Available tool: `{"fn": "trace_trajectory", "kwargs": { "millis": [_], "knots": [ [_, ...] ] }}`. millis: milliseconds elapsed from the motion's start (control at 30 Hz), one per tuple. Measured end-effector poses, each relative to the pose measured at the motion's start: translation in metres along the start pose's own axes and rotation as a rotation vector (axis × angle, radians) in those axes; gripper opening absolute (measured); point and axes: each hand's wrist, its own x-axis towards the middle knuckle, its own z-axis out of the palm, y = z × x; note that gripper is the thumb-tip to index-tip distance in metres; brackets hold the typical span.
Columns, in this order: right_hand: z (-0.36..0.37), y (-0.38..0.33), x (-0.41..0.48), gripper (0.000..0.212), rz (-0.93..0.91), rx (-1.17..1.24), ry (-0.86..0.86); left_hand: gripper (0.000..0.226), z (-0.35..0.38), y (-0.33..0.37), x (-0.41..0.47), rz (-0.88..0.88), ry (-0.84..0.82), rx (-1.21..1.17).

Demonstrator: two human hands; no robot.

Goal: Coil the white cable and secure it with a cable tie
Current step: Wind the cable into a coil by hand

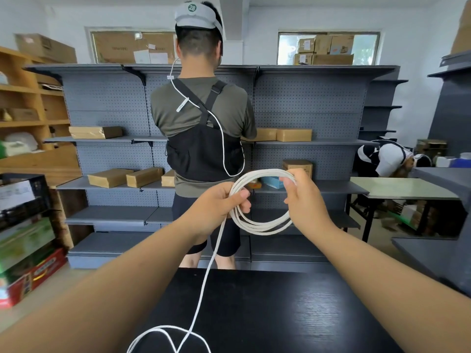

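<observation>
The white cable (pixel 260 226) forms a round coil of several loops held up in front of me, above the far edge of the black table (pixel 267 309). My left hand (pixel 219 205) grips the coil's left side. My right hand (pixel 303 197) pinches the upper right of the coil. A loose length of the cable hangs from my left hand down to the table, where it lies in slack loops at the bottom edge of the view. No cable tie is visible.
A person (pixel 204 128) stands with their back to me just beyond the table, facing grey shelving (pixel 318 98) with cardboard boxes. Another person (pixel 390 159) bends over at the right beside a light table (pixel 402 188). Stacked crates and boxes (pixel 25 238) stand at the left.
</observation>
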Motion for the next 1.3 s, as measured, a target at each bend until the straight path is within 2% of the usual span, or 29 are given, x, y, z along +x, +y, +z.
{"fn": "trace_trajectory", "kwargs": {
  "millis": [100,267,367,567,700,933,1067,1200,1300],
  "knots": [
    [0.005,0.000,0.000,0.023,0.104,0.074,0.015,0.014,0.000,0.005,-0.003,0.025,0.031,-0.019],
    [0.014,0.000,-0.003,0.017,0.243,0.184,-0.113,0.019,-0.007,0.009,-0.003,0.105,0.144,0.452],
    [0.018,-0.003,-0.004,0.019,0.268,0.175,-0.174,0.016,-0.013,0.009,0.000,0.116,0.176,0.647],
    [0.026,-0.015,-0.002,0.020,0.156,0.033,-0.169,0.020,-0.024,0.010,0.007,0.151,0.223,0.859],
    [0.031,-0.027,0.001,0.031,0.057,-0.053,-0.121,0.021,-0.032,0.015,0.007,0.149,0.199,0.903],
    [0.050,-0.047,0.002,0.025,-0.078,-0.225,-0.256,0.021,-0.039,0.020,0.005,0.148,0.061,1.020],
    [0.053,-0.049,0.001,0.022,-0.073,-0.290,-0.253,0.020,-0.048,0.008,0.005,0.209,0.023,0.914],
    [0.050,-0.042,0.001,0.020,-0.024,-0.218,-0.181,0.006,-0.049,-0.007,0.004,0.097,-0.029,0.524],
    [0.043,-0.034,0.001,0.018,0.068,-0.100,-0.114,0.011,-0.044,-0.012,0.001,0.032,-0.024,0.346]
  ]
}}
